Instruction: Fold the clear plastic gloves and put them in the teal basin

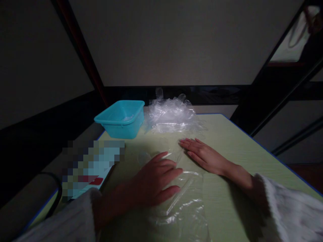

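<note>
"Head camera: how do the hands stand?"

"Left hand (156,179): fingers spread and loosely bent, gripping nothing visible. Right hand (204,156): flat, palm down, grasping nothing either."

"How is the step best done?"

"It looks like smoothing the clear plastic glove (186,198). Light, flat pressure from the right hand would probably anchor it while the left fingers stroke creases outward; such thin film likely wrinkles if dragged."

"Where does the glove lie?"

"Under the left fingers and nearer the person's body, with the right fingertips by its far end. Whether the left hand touches it, nobody can tell. Beyond both hands sits a pile of plastic gloves (171,116); beyond the left, a turquoise basin (121,130)."
</note>
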`<state>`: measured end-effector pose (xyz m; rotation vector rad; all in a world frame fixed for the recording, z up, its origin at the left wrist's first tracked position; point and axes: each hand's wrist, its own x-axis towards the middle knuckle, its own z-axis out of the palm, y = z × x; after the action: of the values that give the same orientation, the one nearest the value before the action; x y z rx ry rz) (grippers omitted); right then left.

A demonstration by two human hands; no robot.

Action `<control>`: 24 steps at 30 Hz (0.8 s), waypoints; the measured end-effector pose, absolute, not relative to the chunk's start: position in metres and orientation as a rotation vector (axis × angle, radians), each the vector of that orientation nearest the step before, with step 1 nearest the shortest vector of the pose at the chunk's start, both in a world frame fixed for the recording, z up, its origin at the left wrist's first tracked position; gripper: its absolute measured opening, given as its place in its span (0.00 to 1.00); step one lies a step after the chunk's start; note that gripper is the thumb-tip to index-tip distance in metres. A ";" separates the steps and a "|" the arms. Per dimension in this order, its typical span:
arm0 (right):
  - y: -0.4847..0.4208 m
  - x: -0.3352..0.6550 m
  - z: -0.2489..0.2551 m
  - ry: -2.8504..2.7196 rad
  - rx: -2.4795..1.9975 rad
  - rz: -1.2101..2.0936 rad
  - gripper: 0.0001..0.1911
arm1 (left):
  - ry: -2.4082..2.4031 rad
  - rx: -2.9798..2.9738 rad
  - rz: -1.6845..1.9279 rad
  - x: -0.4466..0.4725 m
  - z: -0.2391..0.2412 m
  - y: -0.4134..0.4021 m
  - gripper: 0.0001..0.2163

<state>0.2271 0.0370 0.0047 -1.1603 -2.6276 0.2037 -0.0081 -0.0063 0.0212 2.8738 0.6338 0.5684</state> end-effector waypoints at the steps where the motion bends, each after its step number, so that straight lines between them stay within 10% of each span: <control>1: 0.036 0.226 0.004 -2.625 -1.147 0.196 0.23 | 0.679 2.868 0.615 -0.005 0.020 -0.007 0.15; 24: 0.040 0.227 0.002 -2.727 -1.129 0.335 0.26 | 0.354 2.807 0.137 0.009 0.020 -0.030 0.29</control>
<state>0.2266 0.0401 0.0017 -1.1292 -2.7273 0.3346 0.0087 -0.0295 0.0197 2.8072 0.3542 0.1374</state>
